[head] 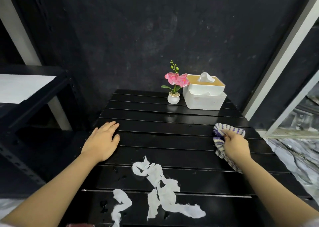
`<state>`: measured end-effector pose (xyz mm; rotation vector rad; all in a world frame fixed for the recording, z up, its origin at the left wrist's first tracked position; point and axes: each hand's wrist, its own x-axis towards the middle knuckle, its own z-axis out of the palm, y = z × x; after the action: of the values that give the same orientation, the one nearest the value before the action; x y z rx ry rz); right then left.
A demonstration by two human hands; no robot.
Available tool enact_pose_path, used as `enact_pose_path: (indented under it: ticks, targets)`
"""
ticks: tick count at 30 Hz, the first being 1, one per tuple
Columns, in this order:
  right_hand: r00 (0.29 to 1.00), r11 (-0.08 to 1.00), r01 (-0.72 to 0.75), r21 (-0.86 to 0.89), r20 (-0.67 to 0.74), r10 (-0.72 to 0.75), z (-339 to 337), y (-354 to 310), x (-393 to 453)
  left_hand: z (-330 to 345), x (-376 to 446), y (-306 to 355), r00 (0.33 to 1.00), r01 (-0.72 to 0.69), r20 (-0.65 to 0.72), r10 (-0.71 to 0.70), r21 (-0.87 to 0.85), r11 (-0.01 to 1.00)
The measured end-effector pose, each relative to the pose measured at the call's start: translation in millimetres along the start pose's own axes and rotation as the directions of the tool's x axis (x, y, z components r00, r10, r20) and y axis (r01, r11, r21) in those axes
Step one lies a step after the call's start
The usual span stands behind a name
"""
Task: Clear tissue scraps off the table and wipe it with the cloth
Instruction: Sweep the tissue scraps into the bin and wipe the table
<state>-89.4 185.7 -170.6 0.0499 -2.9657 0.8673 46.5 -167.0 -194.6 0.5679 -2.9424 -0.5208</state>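
White torn tissue scraps (161, 185) lie on the near part of the black slatted table (164, 128), with a smaller strip (120, 204) to their left. My right hand (235, 144) grips a white cloth with purple stripes (227, 131) at the table's right side, pressing it onto the surface. My left hand (103, 141) rests flat on the table's left edge, fingers spread, holding nothing. A few water drops (119, 175) show near the scraps.
At the table's far right stand a white tissue box (204, 95) and a small white pot with a pink artificial orchid (174, 88). A black shelf (34, 95) stands to the left. A dark wall is behind; marbled floor lies to the right.
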Motion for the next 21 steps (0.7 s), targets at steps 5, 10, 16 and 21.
enact_pose_path:
  ticks: [5, 10, 16, 21]
  targets:
    - [0.984, 0.99, 0.142, 0.011, 0.107, -0.142, 31, -34, 8, 2, 1, -1, 1.0, -0.009, -0.016, 0.009, 0.006, 1.0]
    - [0.927, 0.95, 0.294, 0.108, 0.21, -0.31, 54, -70, -6, 3, 1, -1, 1.0, -0.006, -0.018, 0.006, 0.008, 1.0]
    - [0.787, 0.852, 0.493, 0.175, 0.327, -0.522, 78, -106, -31, 4, 1, -1, 1.0, -0.004, -0.007, 0.004, 0.01, 1.0]
    - [0.659, 0.757, 0.62, 0.207, 0.386, -0.646, 94, -124, -51, 3, 0, -2, 1.0, 0.001, -0.002, -0.001, 0.025, 1.0]
